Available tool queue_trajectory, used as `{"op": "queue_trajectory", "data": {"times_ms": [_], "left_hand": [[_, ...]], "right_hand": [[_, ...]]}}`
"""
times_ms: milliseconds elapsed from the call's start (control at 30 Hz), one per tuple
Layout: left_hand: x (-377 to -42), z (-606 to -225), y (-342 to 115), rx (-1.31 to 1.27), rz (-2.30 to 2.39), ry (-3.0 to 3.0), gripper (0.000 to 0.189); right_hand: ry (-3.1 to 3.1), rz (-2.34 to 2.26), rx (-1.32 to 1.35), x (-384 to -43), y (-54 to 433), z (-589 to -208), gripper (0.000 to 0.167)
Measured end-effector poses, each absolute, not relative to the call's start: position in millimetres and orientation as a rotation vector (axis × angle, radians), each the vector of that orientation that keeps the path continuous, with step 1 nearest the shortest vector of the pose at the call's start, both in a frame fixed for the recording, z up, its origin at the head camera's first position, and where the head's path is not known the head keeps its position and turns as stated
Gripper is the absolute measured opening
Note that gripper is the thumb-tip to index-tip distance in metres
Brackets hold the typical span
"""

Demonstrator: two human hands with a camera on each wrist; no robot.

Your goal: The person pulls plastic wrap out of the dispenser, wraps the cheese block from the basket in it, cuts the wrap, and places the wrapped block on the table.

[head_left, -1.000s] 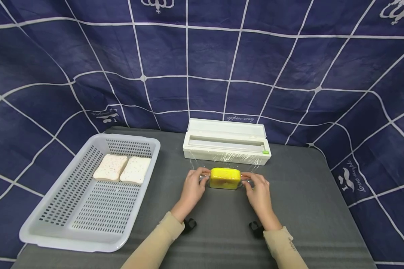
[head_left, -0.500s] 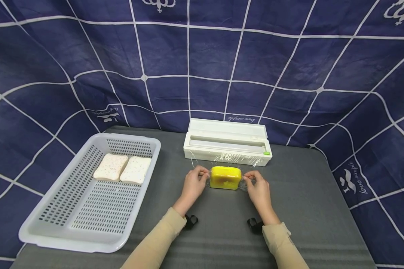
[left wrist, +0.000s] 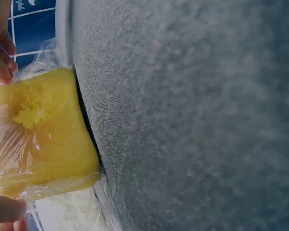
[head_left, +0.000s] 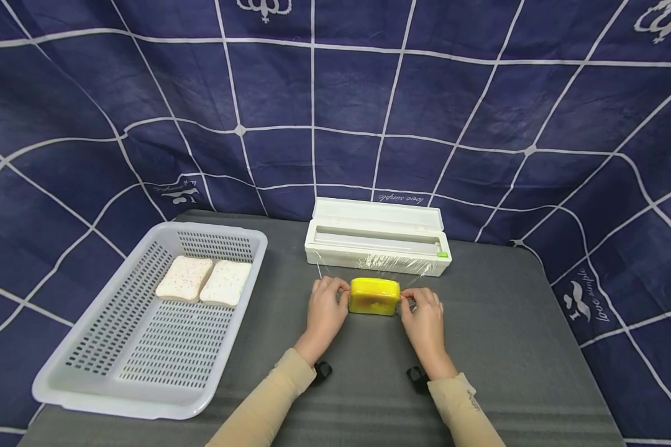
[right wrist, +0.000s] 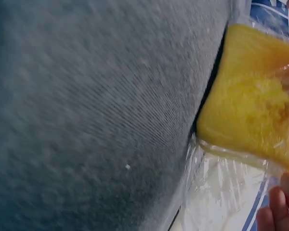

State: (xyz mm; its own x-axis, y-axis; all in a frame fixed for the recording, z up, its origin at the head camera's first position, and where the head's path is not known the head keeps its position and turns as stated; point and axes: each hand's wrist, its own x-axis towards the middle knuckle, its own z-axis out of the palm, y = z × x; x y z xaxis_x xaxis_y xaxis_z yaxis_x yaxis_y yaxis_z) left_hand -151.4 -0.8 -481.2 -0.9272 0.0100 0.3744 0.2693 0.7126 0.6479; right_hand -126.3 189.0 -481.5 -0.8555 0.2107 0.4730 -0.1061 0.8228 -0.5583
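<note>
A yellow block shaped like a thick slice of toast [head_left: 374, 295] stands on its edge on the grey table, mottled with brown. Clear plastic wrap [right wrist: 221, 178] covers it and stretches back toward a white wrap dispenser [head_left: 377, 253]. My left hand [head_left: 325, 313] pinches the wrap at the block's left end, thumb and fingertips right beside it. At the right end, my right hand [head_left: 425, 320] pinches the wrap between thumb and fingers. In the left wrist view, creased film lies tight over the block's near face.
To the left is a pale perforated plastic basket [head_left: 117, 397], with two white speckled toast-shaped slices [head_left: 204, 281] lying inside. The dispenser's lid stands raised, and a green cutter tab [head_left: 442, 254] sits at its right. A blue gridded cloth [head_left: 346, 155] hangs behind the table.
Both hands first drew slightly outward, spreading the wrap at the block's ends, then came back inward close against it. The block, dispenser and basket stay nearly in place.
</note>
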Motion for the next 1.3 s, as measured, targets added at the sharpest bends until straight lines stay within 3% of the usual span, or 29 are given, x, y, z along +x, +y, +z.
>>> {"op": "queue_trajectory", "data": {"times_ms": [633,1300], "left_hand": [[-151.6,-479.2,2.8,-0.29,-1.155,-2.732,0.033],[-164.2,-478.3,9.7,-0.246,-1.317,-2.813,0.045]], "right_hand": [[-2.682,0.904,-0.068,-124.7,182.7,-480.9,0.046],[-2.661,0.947,-0.07,-136.2,175.7,-482.1,0.052]]}}
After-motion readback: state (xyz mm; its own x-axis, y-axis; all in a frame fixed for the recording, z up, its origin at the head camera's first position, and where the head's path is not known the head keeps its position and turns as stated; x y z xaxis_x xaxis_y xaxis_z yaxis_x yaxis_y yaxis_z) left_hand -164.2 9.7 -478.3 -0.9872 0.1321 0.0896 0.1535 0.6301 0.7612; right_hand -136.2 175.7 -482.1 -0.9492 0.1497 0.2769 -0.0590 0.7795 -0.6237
